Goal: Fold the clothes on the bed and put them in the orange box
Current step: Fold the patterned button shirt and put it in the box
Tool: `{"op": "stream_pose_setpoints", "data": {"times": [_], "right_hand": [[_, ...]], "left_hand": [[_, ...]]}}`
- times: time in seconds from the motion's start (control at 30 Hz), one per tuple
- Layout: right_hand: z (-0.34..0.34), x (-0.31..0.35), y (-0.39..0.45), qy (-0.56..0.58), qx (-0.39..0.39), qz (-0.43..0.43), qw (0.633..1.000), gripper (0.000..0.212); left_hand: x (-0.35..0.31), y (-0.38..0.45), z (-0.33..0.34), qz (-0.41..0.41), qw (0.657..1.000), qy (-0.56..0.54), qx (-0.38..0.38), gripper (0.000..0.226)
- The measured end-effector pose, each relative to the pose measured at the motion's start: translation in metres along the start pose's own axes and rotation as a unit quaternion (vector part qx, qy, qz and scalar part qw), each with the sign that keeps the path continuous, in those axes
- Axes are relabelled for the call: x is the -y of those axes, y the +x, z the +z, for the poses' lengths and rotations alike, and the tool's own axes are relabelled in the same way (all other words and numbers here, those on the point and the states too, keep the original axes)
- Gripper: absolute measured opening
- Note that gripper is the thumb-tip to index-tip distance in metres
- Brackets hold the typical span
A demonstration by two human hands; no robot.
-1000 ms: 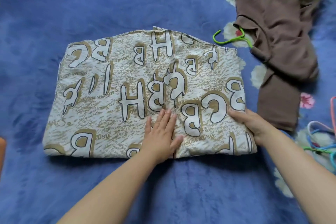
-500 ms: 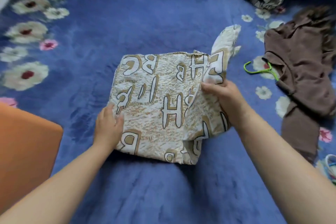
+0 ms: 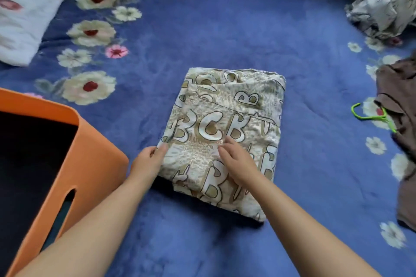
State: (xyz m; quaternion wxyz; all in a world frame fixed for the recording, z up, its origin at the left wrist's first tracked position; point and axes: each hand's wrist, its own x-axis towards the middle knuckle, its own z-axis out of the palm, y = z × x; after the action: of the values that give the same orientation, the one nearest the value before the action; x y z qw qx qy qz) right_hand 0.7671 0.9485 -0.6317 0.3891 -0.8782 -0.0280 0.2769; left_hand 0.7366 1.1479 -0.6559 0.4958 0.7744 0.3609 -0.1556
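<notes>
Beige lettered garment (image 3: 227,123), folded: left hand (image 3: 148,159) grips its edge, right hand (image 3: 238,159) presses flat.

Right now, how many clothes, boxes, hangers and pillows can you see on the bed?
Clothes: 3, the folded letter-print garment, the brown garment, the crumpled grey garment
Boxes: 1, the orange box
Hangers: 1, the green hanger
Pillows: 1, the white pillow
Total: 6

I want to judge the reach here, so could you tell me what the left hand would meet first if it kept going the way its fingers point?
The left hand points up and to the right, and its fingers already touch the near left edge of the folded letter-print garment. Going on, it would meet that garment at once, probably sliding onto or under it.
</notes>
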Motion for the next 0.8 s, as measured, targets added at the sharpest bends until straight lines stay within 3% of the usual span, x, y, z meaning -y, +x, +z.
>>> {"op": "stream_pose_setpoints", "data": {"times": [0.07, 0.17, 0.23, 0.33, 0.4, 0.47, 0.57, 0.63, 0.7, 0.8], "right_hand": [[-0.011, -0.023, -0.003, -0.098, -0.047, -0.011, 0.994, 0.027], [-0.02, -0.047, -0.019, -0.196, -0.138, -0.083, 0.967, 0.054], [-0.009, -0.063, -0.034, -0.313, -0.14, -0.153, 0.927, 0.08], [0.021, -0.075, -0.051, -0.47, -0.093, -0.182, 0.858, 0.103], [0.03, -0.081, -0.052, -0.483, -0.104, -0.188, 0.849, 0.104], [0.028, -0.084, -0.05, -0.466, -0.135, -0.211, 0.848, 0.092], [0.014, -0.088, -0.054, -0.387, -0.188, -0.268, 0.862, 0.074], [0.003, -0.097, -0.062, -0.334, -0.212, -0.303, 0.867, 0.066], [-0.002, -0.113, -0.073, -0.319, -0.215, -0.302, 0.872, 0.063], [0.01, -0.134, -0.088, -0.379, -0.192, -0.264, 0.866, 0.076]], "left_hand": [[-0.001, 0.004, 0.003, -0.018, 0.999, 0.029, 0.002, 0.055], [-0.005, 0.005, 0.008, -0.007, 0.998, 0.056, -0.021, 0.062], [-0.01, 0.003, 0.011, 0.019, 0.997, 0.072, -0.013, 0.053], [-0.015, 0.002, 0.013, 0.064, 0.992, 0.104, -0.015, 0.044], [-0.022, 0.001, 0.014, 0.096, 0.985, 0.142, -0.018, 0.028], [-0.03, -0.004, 0.014, 0.126, 0.988, 0.09, 0.0, 0.011], [-0.049, -0.021, 0.017, 0.143, 0.973, -0.114, 0.141, 0.005], [-0.054, -0.032, 0.023, 0.15, 0.951, -0.166, 0.214, 0.01], [-0.044, -0.037, 0.03, 0.13, 0.955, -0.134, 0.231, 0.016], [-0.011, -0.031, 0.038, 0.051, 0.984, -0.011, 0.168, 0.006]]}}
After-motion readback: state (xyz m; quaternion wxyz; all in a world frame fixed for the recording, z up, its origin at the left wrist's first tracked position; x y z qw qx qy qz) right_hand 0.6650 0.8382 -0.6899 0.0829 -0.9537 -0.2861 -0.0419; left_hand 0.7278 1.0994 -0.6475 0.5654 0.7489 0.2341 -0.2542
